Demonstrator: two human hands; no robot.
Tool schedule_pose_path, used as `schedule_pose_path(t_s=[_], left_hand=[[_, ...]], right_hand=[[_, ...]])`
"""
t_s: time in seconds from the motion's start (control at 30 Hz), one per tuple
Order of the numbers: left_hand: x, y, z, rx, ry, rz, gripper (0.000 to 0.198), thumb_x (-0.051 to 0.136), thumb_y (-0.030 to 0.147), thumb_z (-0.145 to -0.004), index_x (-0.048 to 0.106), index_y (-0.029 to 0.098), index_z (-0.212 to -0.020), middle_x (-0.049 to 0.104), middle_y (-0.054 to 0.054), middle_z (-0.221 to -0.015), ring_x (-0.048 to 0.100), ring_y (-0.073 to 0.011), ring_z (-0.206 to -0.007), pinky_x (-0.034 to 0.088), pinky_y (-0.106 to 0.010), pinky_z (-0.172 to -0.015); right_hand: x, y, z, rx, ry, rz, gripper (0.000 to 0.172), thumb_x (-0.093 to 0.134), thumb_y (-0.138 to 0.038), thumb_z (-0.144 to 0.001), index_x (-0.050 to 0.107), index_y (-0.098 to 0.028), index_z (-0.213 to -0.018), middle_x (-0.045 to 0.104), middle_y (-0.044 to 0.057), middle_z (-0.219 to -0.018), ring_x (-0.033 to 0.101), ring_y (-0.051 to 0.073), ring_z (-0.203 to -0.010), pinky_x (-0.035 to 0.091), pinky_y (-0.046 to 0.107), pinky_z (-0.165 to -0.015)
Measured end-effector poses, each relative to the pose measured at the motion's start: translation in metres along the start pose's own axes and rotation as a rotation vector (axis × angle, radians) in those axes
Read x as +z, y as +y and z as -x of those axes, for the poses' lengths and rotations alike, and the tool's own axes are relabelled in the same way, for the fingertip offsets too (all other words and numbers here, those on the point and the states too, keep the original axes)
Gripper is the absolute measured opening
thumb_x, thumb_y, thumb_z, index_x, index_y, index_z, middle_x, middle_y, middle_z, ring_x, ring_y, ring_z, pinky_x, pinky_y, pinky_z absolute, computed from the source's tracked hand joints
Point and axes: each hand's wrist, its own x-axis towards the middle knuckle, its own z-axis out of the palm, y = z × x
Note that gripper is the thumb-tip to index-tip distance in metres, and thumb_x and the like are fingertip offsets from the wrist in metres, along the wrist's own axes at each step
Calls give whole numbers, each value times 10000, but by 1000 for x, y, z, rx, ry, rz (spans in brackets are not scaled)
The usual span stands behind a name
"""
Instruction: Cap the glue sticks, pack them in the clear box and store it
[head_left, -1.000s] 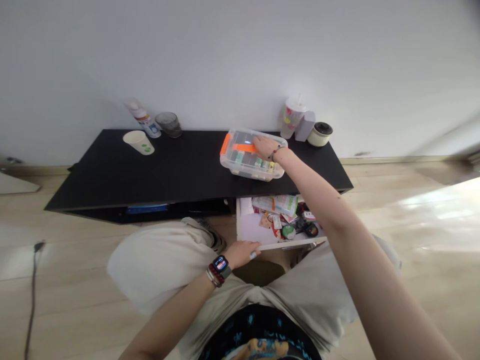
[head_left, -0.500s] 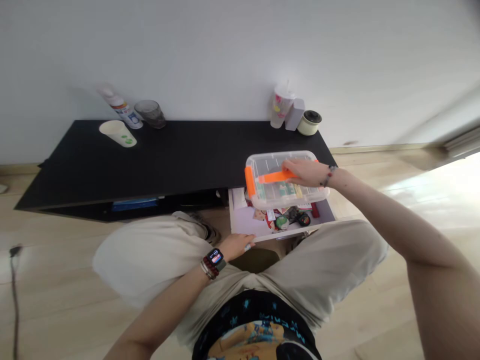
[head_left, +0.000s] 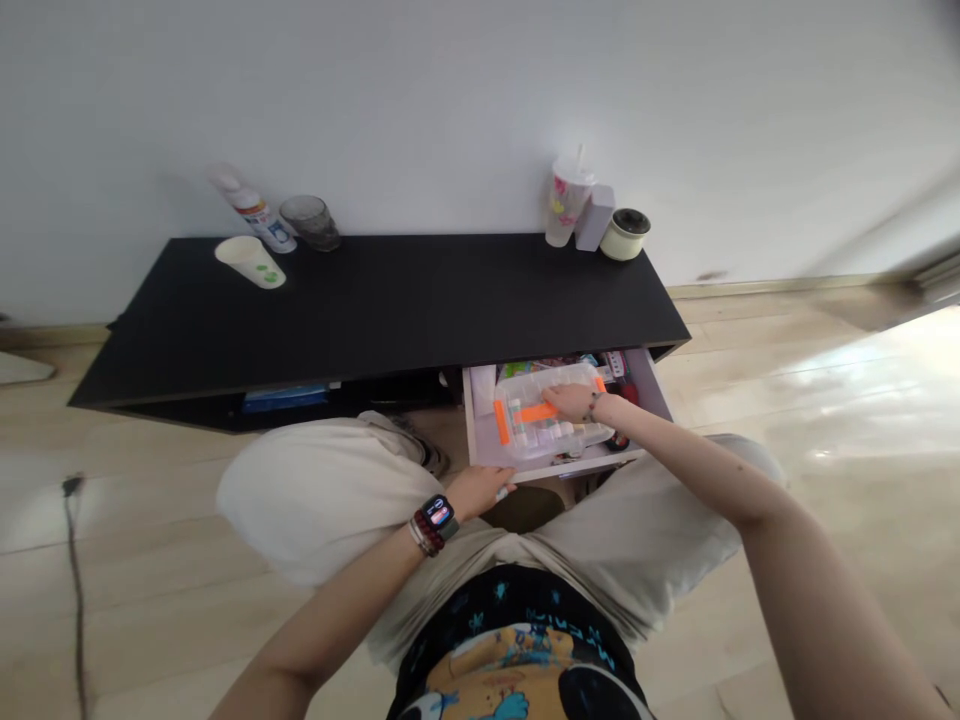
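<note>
A clear plastic box (head_left: 541,427) with an orange handle and orange latch lies inside the open white drawer (head_left: 480,450) of a low black cabinet (head_left: 390,300). My right hand (head_left: 575,402) rests on top of the box, fingers closed around the orange handle. Small packets show through the box's walls. My left hand (head_left: 480,489), with a smartwatch and bead bracelets on the wrist, grips the drawer's front edge at its left corner. Other small items lie in the drawer behind and beside the box.
On the cabinet top stand a paper cup (head_left: 249,261), a spray bottle (head_left: 255,214) and a grey glass (head_left: 310,221) at the back left, and a lidded drink cup (head_left: 566,199), a white box (head_left: 595,217) and a tape roll (head_left: 625,234) at the back right. A cable (head_left: 73,560) runs over the wooden floor.
My right hand has carried the clear box off the cabinet top, forward and down into the open drawer. My left hand has stayed on the drawer front.
</note>
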Motion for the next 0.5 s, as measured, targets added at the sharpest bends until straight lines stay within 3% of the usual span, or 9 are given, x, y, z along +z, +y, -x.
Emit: schedule_pose_path(t_s=[0.23,0.5], left_hand=[[4,-1,0,-8,15,0,354,446,366,-1004,614,203,-1269,724,-130,-1107,703,-282,-986,556,-370,-802],[10,-6,-2,23,40,26,340,471,344,-997,618,202,-1268,716,-123,-1122,686,-265,-1003,540,-337,-813]], right_hand=[[37,-19,-34,-28,-52,-63,305,631,-174,-854,559,-113,-1144,705,193,-1053,691,281,-983,525,316,-770],[50,-34,-51,-62,-50,-126,340,638,-185,-853,570,-84,-1171,694,200,-1137,678,288,-1043,522,337,-827]])
